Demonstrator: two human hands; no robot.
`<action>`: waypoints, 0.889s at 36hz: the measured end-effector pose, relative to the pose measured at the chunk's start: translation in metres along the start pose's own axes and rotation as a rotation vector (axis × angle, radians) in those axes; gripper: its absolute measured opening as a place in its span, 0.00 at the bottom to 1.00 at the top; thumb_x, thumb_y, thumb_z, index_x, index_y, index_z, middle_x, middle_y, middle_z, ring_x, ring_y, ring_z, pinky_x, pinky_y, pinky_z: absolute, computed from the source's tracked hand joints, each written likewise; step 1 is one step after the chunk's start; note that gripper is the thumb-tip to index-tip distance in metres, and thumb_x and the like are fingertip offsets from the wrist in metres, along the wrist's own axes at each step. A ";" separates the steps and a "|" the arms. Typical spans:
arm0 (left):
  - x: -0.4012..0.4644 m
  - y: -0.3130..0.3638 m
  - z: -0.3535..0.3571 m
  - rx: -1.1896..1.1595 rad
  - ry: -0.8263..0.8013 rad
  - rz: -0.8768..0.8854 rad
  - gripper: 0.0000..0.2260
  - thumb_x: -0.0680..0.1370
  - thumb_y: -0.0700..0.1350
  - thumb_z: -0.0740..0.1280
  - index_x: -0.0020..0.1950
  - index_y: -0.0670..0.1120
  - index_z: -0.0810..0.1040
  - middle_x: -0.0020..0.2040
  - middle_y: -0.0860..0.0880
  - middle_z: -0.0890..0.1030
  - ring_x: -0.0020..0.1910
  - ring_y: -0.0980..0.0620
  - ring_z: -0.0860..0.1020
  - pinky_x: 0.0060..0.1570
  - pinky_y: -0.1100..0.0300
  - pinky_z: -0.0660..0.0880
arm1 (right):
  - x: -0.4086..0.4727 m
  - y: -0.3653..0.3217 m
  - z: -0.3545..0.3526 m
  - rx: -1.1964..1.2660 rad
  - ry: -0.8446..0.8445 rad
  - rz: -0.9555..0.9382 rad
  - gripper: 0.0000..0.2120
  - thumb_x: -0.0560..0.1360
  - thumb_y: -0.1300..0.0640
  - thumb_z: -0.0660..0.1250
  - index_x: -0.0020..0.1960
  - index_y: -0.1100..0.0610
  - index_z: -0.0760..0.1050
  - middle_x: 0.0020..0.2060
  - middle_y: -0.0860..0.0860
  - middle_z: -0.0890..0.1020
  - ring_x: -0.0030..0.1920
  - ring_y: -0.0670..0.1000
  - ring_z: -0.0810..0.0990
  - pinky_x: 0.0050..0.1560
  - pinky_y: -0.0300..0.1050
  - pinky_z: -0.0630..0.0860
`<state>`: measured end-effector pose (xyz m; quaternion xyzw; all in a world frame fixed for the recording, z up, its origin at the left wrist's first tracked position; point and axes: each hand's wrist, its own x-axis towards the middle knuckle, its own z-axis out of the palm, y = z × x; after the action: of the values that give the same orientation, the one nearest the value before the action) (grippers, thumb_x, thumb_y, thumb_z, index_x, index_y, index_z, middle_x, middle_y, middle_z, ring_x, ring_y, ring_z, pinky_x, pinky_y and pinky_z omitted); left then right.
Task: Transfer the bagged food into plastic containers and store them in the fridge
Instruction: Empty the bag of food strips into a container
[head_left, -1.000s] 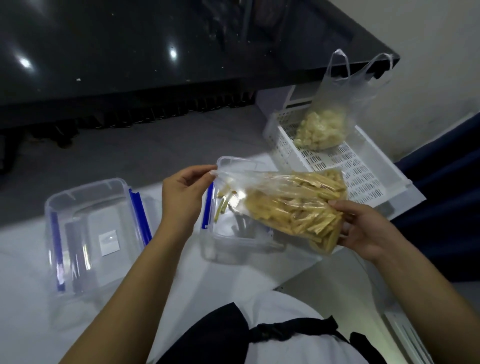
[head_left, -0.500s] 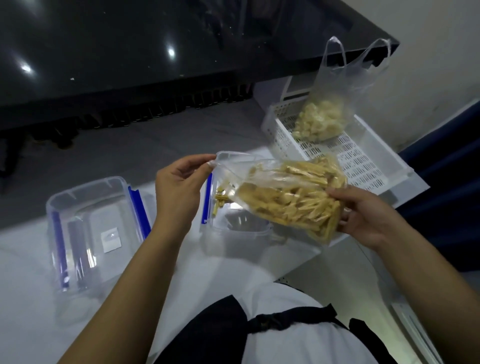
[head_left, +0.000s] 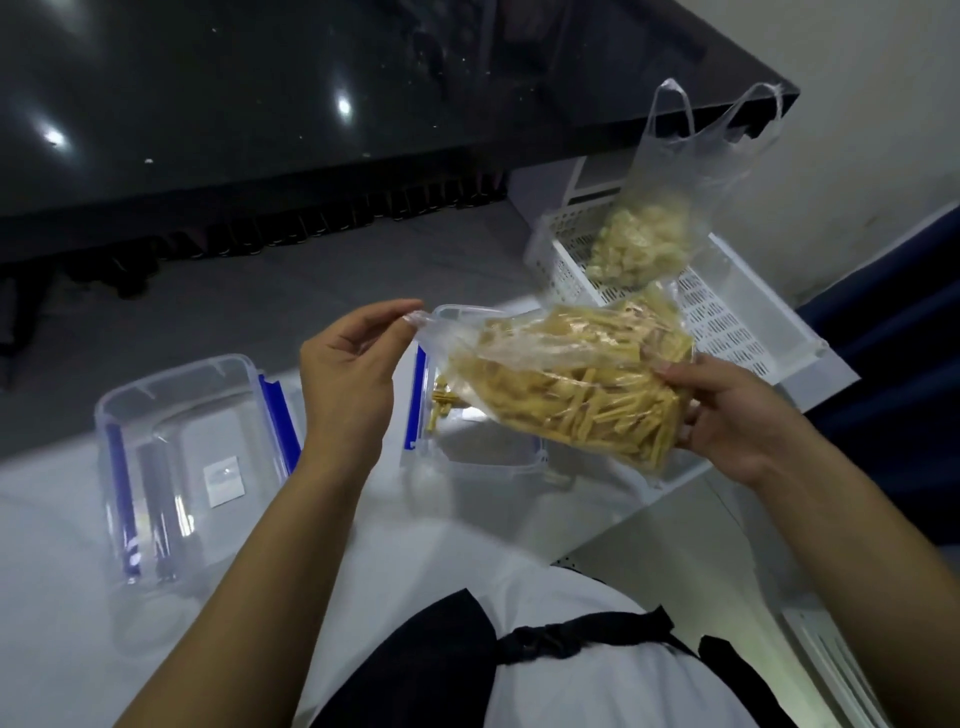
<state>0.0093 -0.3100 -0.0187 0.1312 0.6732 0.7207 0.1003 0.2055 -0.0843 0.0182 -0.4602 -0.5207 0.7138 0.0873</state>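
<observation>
Currently the white table (head_left: 467, 545) carries two clear containers; the bag of sticks (head_left: 566, 389) hangs tilted over the right container (head_left: 467, 457), long axis running right-to-left, mouth lowest. My left hand (head_left: 348, 374) pinches the mouth corner; my right hand (head_left: 727, 415) cups the raised bottom. A few sticks (head_left: 441, 400) lie inside.
</observation>
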 end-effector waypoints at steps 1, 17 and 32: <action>0.002 0.001 0.000 -0.001 0.004 0.002 0.06 0.78 0.42 0.71 0.51 0.52 0.85 0.46 0.58 0.86 0.50 0.58 0.83 0.49 0.68 0.78 | 0.000 -0.001 0.001 0.002 0.007 -0.003 0.13 0.68 0.59 0.71 0.53 0.55 0.79 0.43 0.50 0.85 0.40 0.53 0.84 0.44 0.52 0.81; -0.003 -0.009 0.008 -0.007 -0.022 -0.029 0.06 0.79 0.41 0.70 0.51 0.50 0.85 0.45 0.57 0.86 0.47 0.61 0.83 0.43 0.71 0.77 | 0.001 -0.008 0.002 0.018 0.017 -0.008 0.05 0.74 0.61 0.68 0.50 0.55 0.76 0.34 0.49 0.84 0.34 0.50 0.83 0.41 0.51 0.79; 0.009 -0.034 0.011 0.116 -0.057 -0.103 0.06 0.79 0.44 0.71 0.53 0.49 0.87 0.47 0.55 0.86 0.48 0.59 0.83 0.46 0.71 0.78 | -0.003 -0.017 -0.002 0.013 -0.020 -0.075 0.09 0.68 0.59 0.72 0.46 0.55 0.75 0.40 0.51 0.82 0.38 0.52 0.83 0.48 0.55 0.80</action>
<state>0.0031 -0.2941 -0.0513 0.1222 0.7167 0.6703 0.1486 0.2025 -0.0777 0.0339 -0.4325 -0.5337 0.7181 0.1119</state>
